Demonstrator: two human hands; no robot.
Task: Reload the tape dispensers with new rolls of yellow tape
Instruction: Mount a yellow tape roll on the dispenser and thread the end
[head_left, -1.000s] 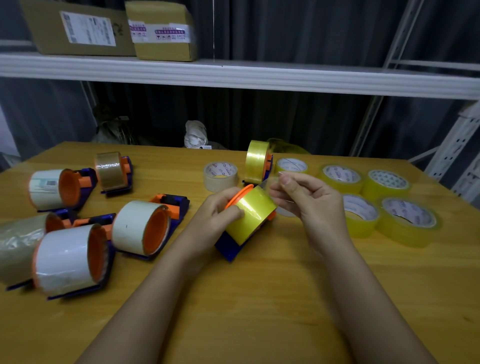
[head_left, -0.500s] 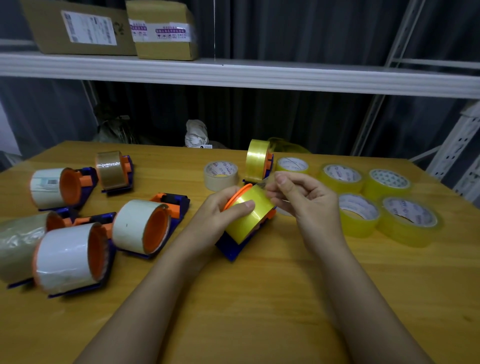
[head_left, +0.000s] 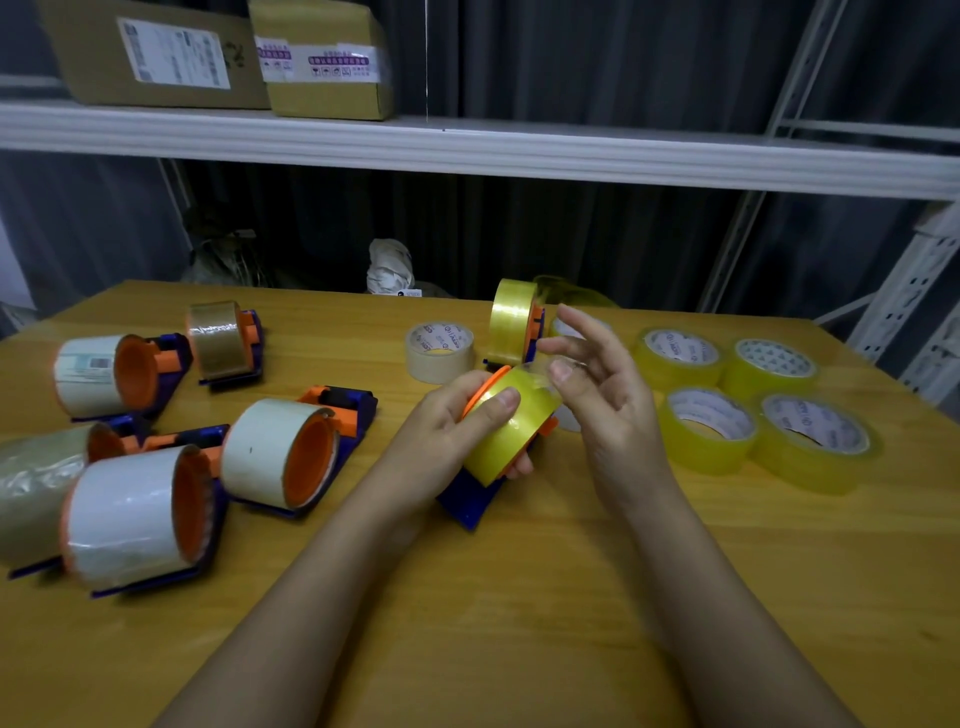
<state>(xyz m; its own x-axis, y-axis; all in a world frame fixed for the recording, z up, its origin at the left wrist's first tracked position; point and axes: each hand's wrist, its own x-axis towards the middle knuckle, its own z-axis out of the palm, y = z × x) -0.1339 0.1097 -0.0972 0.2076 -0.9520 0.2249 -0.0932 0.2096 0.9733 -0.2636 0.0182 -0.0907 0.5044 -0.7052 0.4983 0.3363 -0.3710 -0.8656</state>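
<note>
Head view. At frame centre, the left hand grips a yellow tape roll seated on the orange spool of a blue tape dispenser resting on the wooden table. The right hand hovers just right of the roll, fingers relaxed and spread, holding nothing. Four spare yellow rolls lie flat at right. Another loaded dispenser stands behind.

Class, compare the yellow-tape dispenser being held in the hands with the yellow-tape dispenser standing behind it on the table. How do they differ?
The held blue-and-orange dispenser with yellow tape is tilted, gripped by the left hand; the standing blue-and-orange dispenser with yellow tape rests upright on the wooden table, untouched. The right hand works at the held one only. Both carry yellow rolls.
</note>
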